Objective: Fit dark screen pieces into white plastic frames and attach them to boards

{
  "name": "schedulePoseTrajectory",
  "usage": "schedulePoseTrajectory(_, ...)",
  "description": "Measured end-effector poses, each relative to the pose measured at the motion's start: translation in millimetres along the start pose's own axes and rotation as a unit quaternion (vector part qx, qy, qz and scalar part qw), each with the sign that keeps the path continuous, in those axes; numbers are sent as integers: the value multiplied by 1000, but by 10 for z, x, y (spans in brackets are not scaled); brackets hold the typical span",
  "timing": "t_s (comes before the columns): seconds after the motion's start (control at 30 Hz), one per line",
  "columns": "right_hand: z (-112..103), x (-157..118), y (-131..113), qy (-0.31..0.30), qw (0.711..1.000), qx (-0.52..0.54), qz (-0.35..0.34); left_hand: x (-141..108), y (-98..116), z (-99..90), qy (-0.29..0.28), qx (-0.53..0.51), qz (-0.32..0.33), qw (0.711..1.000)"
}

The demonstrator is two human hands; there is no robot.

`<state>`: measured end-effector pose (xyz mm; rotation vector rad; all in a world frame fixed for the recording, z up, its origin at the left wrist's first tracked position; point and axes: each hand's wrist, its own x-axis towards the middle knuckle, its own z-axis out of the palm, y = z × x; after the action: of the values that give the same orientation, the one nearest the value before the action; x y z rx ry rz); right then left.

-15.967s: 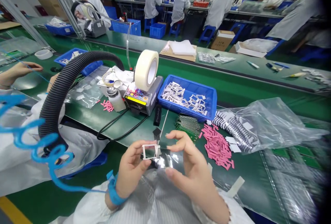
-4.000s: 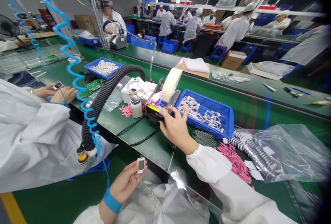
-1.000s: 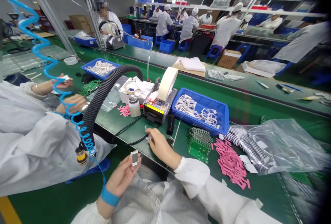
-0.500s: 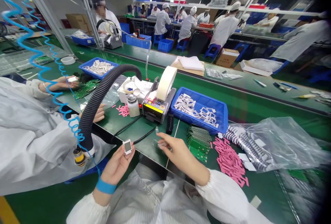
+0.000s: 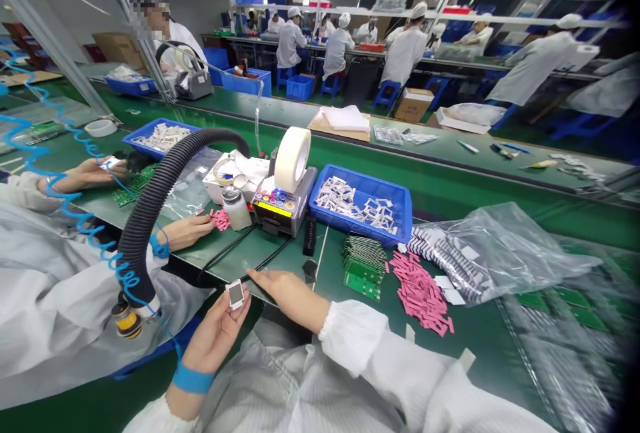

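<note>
My left hand [image 5: 220, 330], wearing a blue wrist strap [image 5: 193, 380], holds a small screen in a white frame [image 5: 235, 294] by its edges, its grey face up. My right hand [image 5: 287, 294] is just right of it, over the bench's front edge. Its fingers are drawn together, and a small translucent piece [image 5: 246, 266] shows faintly at the fingertips. Beyond my hands stands a tape dispenser [image 5: 275, 210] with a cream tape roll [image 5: 293, 160]. To its right a blue bin [image 5: 407, 210] holds white frames [image 5: 335, 194].
Right of my hands lie a stack of green circuit boards [image 5: 363, 276], pink strips [image 5: 420, 293] and a clear plastic bag [image 5: 520, 246]. A black hose [image 5: 150, 213] arches on the left. A co-worker's hand [image 5: 187, 232] reaches to pink pieces [image 5: 220, 220] beside a jar [image 5: 236, 208].
My right hand has moved left and closer to the framed screen, which my left hand still holds. The view has shifted right. The co-worker's hand has reached the pink pieces.
</note>
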<state>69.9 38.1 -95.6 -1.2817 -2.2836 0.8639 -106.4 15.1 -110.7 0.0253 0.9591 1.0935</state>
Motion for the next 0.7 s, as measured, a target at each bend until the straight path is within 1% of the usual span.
schedulePoseTrajectory(0.07, -57, -6, -30, -3, 1000, 3, 1, -23, 17, -32, 7, 0, 3, 1000)
schedulePoseTrajectory(0.13, -187, -103, -66, 18, 1000, 15, 16, -39, 28, -67, 12, -1, 4, 1000)
schedulePoseTrajectory(0.2, -374, -303, -81, 57, 997, 31, 44, -57, 31, -91, 13, -2, 4, 1000)
schedulePoseTrajectory(0.27, -584, -604, -63, 113, 988, 71, 83, -82, 24, -94, 9, -1, 0, 1000)
schedulePoseTrajectory(0.37, -835, -1132, -10, 212, 951, 167, 153, -118, -5, -52, -5, 9, -9, 1000)
schedulePoseTrajectory(0.43, -889, -1397, 7, 257, 922, 217, 192, -123, -29, 6, -16, 18, -11, 1000)
schedulePoseTrajectory(0.47, -875, -1467, 7, 269, 912, 233, 205, -117, -39, 41, -19, 20, -13, 1000)
schedulePoseTrajectory(0.5, -837, -1486, 3, 272, 907, 243, 209, -108, -46, 79, -21, 20, -16, 999)
schedulePoseTrajectory(0.53, -782, -1452, -5, 262, 914, 236, 201, -96, -48, 117, -21, 17, -18, 999)
schedulePoseTrajectory(0.57, -717, -1371, -14, 242, 928, 215, 183, -85, -44, 152, -20, 12, -20, 1000)
schedulePoseTrajectory(0.63, -587, -1102, -35, 187, 962, 149, 133, -71, -12, 203, -18, 0, -18, 1000)
schedulePoseTrajectory(0.7, -488, -777, -63, 144, 981, 94, 87, -79, 45, 210, -23, -13, -9, 1000)
